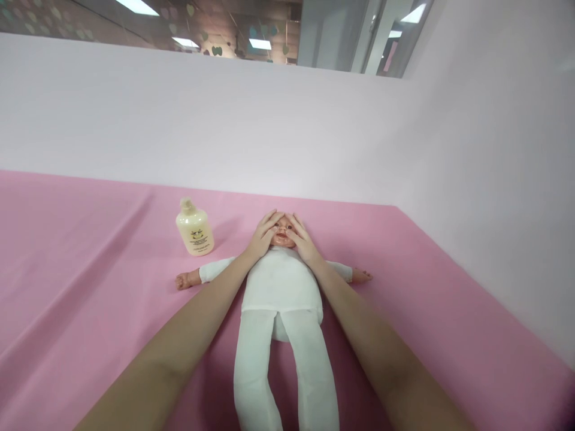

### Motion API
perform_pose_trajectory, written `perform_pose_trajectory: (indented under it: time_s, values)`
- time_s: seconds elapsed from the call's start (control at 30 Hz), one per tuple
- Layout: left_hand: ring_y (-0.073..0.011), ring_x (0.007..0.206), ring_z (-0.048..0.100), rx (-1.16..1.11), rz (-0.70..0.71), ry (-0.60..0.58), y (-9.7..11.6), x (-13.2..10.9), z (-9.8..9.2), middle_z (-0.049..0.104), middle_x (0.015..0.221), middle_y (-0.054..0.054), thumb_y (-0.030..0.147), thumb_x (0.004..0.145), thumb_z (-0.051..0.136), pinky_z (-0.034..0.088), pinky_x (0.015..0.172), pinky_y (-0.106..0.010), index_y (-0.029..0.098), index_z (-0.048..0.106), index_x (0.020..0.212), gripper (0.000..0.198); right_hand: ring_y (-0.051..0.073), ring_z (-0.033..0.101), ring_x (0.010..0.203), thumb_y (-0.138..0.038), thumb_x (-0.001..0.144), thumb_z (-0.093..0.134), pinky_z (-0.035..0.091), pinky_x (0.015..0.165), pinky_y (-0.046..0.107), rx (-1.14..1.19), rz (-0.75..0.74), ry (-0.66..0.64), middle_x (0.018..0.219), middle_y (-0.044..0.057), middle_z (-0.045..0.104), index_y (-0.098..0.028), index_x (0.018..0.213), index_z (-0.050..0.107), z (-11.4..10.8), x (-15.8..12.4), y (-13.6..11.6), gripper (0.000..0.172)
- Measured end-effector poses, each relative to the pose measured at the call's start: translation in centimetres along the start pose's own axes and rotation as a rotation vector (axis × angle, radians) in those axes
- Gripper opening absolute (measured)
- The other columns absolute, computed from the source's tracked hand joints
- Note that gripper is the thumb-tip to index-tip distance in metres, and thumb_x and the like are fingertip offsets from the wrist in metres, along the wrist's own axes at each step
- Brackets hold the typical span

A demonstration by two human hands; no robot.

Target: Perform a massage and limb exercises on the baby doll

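Observation:
A baby doll (283, 281) with a white cloth body lies on its back, head away from me and arms spread out to the sides. My left hand (264, 233) rests on the left side of the doll's head, its fingers stretched over the forehead. On the other side my right hand (303, 239) lies against the cheek and brow in the same way, fingers extended. Between the two hands the doll's eyes, nose and mouth show. Both palms face the head, and the sides of the head are hidden under them.
A cream-coloured bottle (196, 230) with a printed label stands left of the doll's head. Pink cloth (112, 257) with a few creases covers the surface. White walls (202, 120) rise behind and at the right, with a window (251, 30) above.

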State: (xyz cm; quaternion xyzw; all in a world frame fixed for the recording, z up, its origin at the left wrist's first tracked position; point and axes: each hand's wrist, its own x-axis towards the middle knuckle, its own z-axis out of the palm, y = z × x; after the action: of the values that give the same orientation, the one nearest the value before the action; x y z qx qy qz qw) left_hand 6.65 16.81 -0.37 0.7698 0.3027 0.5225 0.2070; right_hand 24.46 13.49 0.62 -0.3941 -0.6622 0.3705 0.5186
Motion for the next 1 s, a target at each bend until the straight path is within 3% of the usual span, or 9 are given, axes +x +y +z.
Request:
perform_pose_trajectory:
  time_s: [0.1, 0.23, 0.33, 0.4, 0.53, 0.6, 0.8, 1.0]
  values:
    - [-0.0251, 0.147, 0.037, -0.027, -0.051, 0.016, -0.3, 0.0, 0.1, 0.045, 0.155, -0.011, 0.037, 0.095, 0.041, 0.026, 0.125, -0.046, 0.02, 0.055, 0.143, 0.053, 0.018, 0.018, 0.157, -0.063, 0.086, 0.063, 0.013, 0.129, 0.038, 0.027, 0.027, 0.023, 0.167, -0.006, 0.026, -0.035, 0.154, 0.04, 0.2, -0.1, 0.4, 0.077]
    - [-0.0249, 0.146, 0.039, -0.08, -0.157, 0.06, -1.1, 0.0, 0.4, 0.046, 0.153, -0.01, 0.035, 0.093, 0.044, 0.027, 0.124, -0.046, 0.021, 0.047, 0.148, 0.057, 0.022, 0.039, 0.149, -0.06, 0.083, 0.067, 0.032, 0.124, 0.042, 0.188, 0.253, 0.025, 0.165, -0.001, 0.033, -0.033, 0.162, 0.01, 0.4, 0.1, 1.3, 0.101]
    - [-0.0248, 0.146, 0.038, -0.085, -0.169, 0.062, -1.1, 0.0, 0.4, 0.047, 0.153, -0.009, 0.034, 0.093, 0.044, 0.027, 0.124, -0.046, 0.023, 0.047, 0.149, 0.057, 0.024, 0.041, 0.148, -0.06, 0.084, 0.066, 0.035, 0.122, 0.044, 0.236, 0.33, 0.027, 0.165, 0.002, 0.032, -0.029, 0.162, 0.001, 0.5, 0.1, 1.5, 0.107]
    - [-0.0252, 0.146, 0.038, -0.067, -0.139, 0.055, -0.9, 0.0, 0.4, 0.047, 0.153, -0.009, 0.035, 0.094, 0.043, 0.027, 0.124, -0.047, 0.023, 0.05, 0.147, 0.055, 0.023, 0.034, 0.152, -0.061, 0.086, 0.063, 0.031, 0.125, 0.045, 0.22, 0.276, 0.017, 0.166, -0.001, 0.029, -0.03, 0.162, 0.003, 0.5, 0.1, 1.2, 0.102]
    - [-0.0256, 0.148, 0.035, -0.019, -0.018, 0.009, -0.2, 0.0, 0.1, 0.047, 0.154, -0.01, 0.038, 0.097, 0.039, 0.026, 0.125, -0.048, 0.021, 0.057, 0.141, 0.05, 0.019, 0.008, 0.159, -0.067, 0.088, 0.058, 0.01, 0.13, 0.041, 0.044, 0.074, 0.002, 0.17, -0.009, 0.013, -0.036, 0.158, 0.028, 0.3, -0.3, 0.3, 0.083]
    - [-0.0253, 0.149, 0.035, -0.005, 0.022, -0.001, 0.1, 0.0, 0.0, 0.048, 0.153, -0.01, 0.039, 0.098, 0.039, 0.025, 0.125, -0.048, 0.022, 0.058, 0.141, 0.05, 0.019, 0.005, 0.159, -0.07, 0.089, 0.053, 0.006, 0.13, 0.039, -0.025, 0.018, -0.015, 0.17, -0.01, 0.008, -0.036, 0.156, 0.036, 0.3, -0.5, -0.2, 0.076]
    - [-0.0249, 0.147, 0.039, -0.021, -0.053, 0.055, -0.3, -0.1, 0.3, 0.046, 0.154, -0.011, 0.044, 0.098, 0.041, 0.028, 0.124, -0.046, 0.021, 0.052, 0.145, 0.054, 0.018, 0.005, 0.159, -0.073, 0.088, 0.051, 0.005, 0.13, 0.038, -0.085, -0.001, -0.001, 0.17, -0.009, 0.01, -0.035, 0.158, 0.031, 0.3, -0.5, 0.0, 0.081]
    - [-0.0255, 0.148, 0.037, -0.049, -0.106, 0.099, -1.0, -0.3, 0.7, 0.047, 0.154, -0.011, 0.043, 0.097, 0.044, 0.027, 0.125, -0.047, 0.021, 0.047, 0.148, 0.056, 0.025, 0.028, 0.154, -0.075, 0.08, 0.061, 0.018, 0.129, 0.045, 0.03, 0.316, 0.047, 0.166, 0.001, 0.029, -0.029, 0.163, 0.006, 0.3, 0.0, 1.5, 0.11]
